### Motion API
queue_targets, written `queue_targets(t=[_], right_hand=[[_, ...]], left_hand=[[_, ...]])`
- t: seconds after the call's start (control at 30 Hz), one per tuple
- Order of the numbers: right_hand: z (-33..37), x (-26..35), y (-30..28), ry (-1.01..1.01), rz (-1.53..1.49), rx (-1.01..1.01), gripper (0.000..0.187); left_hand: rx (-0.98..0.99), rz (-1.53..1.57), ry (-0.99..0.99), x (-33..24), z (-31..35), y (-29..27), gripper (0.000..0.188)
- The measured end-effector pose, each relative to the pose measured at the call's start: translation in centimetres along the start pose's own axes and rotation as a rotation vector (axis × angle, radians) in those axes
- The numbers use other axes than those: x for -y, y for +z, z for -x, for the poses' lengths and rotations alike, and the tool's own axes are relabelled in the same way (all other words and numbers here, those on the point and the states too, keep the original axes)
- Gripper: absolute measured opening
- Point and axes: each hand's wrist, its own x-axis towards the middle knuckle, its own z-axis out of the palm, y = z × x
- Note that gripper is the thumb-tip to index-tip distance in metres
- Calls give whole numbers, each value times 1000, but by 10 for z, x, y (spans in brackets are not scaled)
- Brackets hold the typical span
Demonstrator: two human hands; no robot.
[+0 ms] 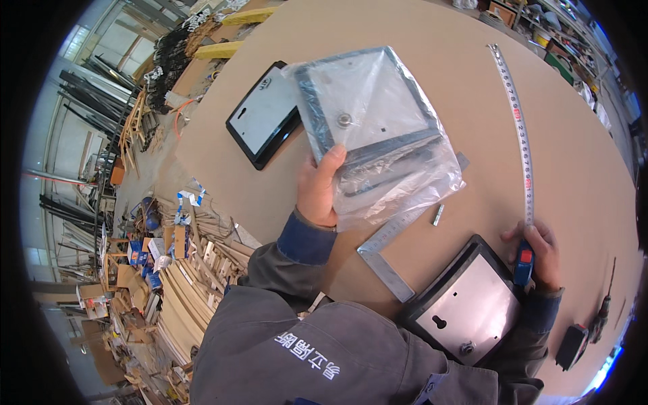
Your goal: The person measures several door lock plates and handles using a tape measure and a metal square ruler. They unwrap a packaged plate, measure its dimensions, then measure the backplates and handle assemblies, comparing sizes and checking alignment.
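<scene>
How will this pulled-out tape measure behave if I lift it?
The blade will probably sag or buckle, being long and thin with its far end unheld. The case in your right hand looks compact and should stay rigid. Pushed sideways, the smooth-looking blade may slide easily.

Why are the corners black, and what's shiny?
Head view: the fisheye lens makes a rounded picture, leaving dark corners; head view again: light glints off the clear plastic bag in the left hand and the silver panel near the right hand.
</scene>
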Motion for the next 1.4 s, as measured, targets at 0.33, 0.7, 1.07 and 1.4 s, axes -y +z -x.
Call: queue_targets(t=[0.33,0.7,1.07,1.4], right_hand=[[0,-1,0,-42,9,16,24],[-1,-5,-3,-31,-3,5,24],[-1,-4,-1,-31,-21,3,24],[-1,-8,-5,-42,-61,16,24]], left_hand=[[25,29,-55,0,-3,-1,45],[61,68,-87,-1,-3,0,46],[213,-394,-26,-2,-10,-14,57],[-123,-888,53,-26,-8,-18,51]])
